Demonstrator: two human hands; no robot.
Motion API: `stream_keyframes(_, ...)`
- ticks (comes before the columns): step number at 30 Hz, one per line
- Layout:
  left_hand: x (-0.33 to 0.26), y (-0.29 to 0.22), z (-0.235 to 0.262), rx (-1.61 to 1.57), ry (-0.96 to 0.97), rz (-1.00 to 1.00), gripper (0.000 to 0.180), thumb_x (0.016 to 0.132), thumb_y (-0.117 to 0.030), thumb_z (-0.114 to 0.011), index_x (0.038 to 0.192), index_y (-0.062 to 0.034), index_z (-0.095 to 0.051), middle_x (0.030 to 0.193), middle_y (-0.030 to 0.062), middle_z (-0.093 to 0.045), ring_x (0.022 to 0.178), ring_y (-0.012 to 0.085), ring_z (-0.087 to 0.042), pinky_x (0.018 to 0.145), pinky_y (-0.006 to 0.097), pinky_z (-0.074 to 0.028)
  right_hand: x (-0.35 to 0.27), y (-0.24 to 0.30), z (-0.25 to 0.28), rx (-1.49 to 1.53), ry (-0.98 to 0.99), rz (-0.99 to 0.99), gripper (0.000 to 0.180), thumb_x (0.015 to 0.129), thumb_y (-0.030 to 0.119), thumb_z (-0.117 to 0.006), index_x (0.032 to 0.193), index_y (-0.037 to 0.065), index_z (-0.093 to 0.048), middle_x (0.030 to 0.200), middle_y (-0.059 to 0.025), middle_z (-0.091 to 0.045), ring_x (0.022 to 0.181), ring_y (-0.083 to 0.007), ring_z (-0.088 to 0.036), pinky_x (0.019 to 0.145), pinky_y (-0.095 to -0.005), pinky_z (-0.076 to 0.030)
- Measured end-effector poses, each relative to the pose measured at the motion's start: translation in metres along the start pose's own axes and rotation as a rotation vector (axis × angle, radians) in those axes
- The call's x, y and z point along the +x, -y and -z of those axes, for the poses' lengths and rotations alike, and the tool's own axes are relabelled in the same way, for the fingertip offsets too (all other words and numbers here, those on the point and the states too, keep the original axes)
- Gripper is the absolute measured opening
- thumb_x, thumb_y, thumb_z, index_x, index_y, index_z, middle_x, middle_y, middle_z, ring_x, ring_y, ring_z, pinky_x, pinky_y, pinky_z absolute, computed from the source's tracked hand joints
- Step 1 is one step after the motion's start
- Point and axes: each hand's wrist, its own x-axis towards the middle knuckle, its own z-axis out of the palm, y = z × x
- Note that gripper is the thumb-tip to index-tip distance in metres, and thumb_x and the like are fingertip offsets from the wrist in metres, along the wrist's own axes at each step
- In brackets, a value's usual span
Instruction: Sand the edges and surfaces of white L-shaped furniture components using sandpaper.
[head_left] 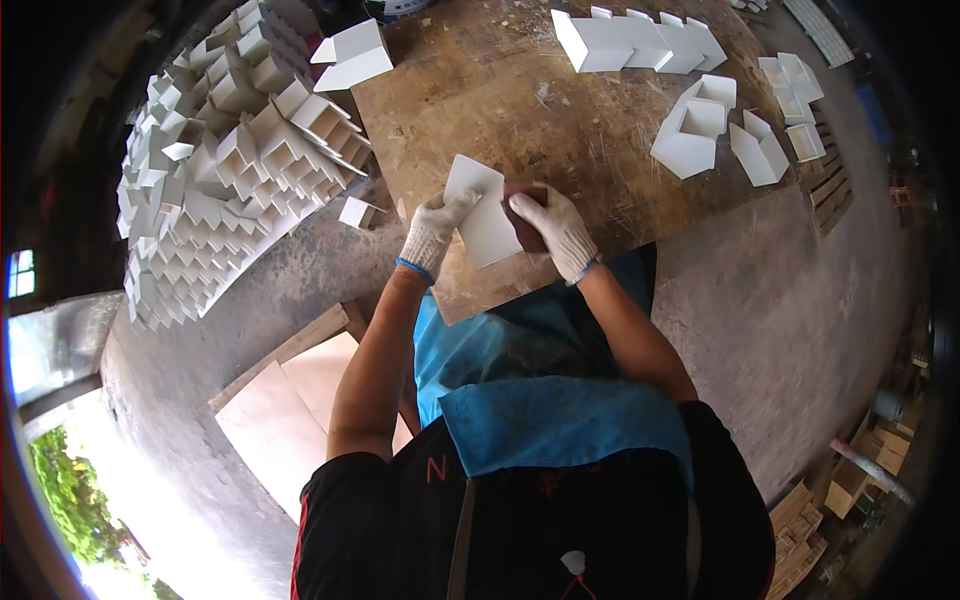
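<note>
While the left hand, in a white knit glove, pinches the near-left edge of a white square box piece held over the worn wooden bench, the right hand presses a dark reddish pad against the piece's right side. Both hands are closed on what they carry. For clean work, the piece should, in my judgement, stay braced firmly and the pad be kept flat to the surface. Far left, a large heap of white boxes crowds the bench edge; a loose small one lies near the left wrist. Right of the hands, finished boxes sit well apart. A blue apron covers the lap.
</note>
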Motion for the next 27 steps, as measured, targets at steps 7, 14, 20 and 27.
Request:
stream_keyframes(7, -0.003, -0.005, -0.002, -0.006, -0.009, 0.008, 0.037, 0.087, -0.028, -0.065, 0.108, 0.0025, -0.064, 0.094, 0.0037, -0.067, 0.085, 0.011, -0.06, 0.078, 0.025, -0.047, -0.002, 0.02, -0.011, -0.059, -0.011, 0.016, 0.021, 0.085, 0.022, -0.068, 0.097, 0.005, -0.066, 0.085, -0.0009, -0.065, 0.077, -0.0067, -0.059, 0.071, -0.0224, -0.048)
stream_keyframes(14, 0.0, 0.004, -0.005, -0.119, 0.018, -0.018, 0.036, 0.087, -0.025, -0.066, 0.11, 0.0016, -0.062, 0.096, 0.0052, -0.066, 0.087, 0.012, -0.061, 0.079, 0.025, -0.047, -0.044, -0.005, 0.026, -0.266, 0.086, -0.007, 0.025, 0.086, 0.021, -0.066, 0.101, 0.003, -0.062, 0.09, -0.0029, -0.063, 0.079, -0.0075, -0.058, 0.071, -0.0226, -0.048)
stream_keyframes(20, -0.01, -0.004, -0.015, -0.48, 0.438, 0.017, 0.037, 0.086, -0.025, -0.067, 0.112, -0.0008, -0.059, 0.101, 0.0046, -0.065, 0.094, 0.0149, -0.061, 0.088, 0.031, -0.046, -0.069, 0.016, 0.046, 0.232, -0.131, 0.029, 0.021, 0.084, 0.019, -0.067, 0.098, 0.004, -0.062, 0.086, -0.0028, -0.063, 0.077, -0.0082, -0.06, 0.067, -0.0234, -0.05)
stream_keyframes(27, -0.004, 0.014, 0.024, -0.264, 0.314, -0.027, 0.043, 0.085, -0.014, -0.066, 0.124, 0.0004, -0.054, 0.116, 0.0065, -0.061, 0.108, 0.0182, -0.056, 0.098, 0.034, -0.041, -0.06, -0.012, 0.036, 0.064, -0.123, 0.013, 0.019, 0.083, 0.021, -0.069, 0.092, 0.006, -0.062, 0.085, 0.0006, -0.062, 0.077, -0.0066, -0.057, 0.071, -0.0214, -0.047)
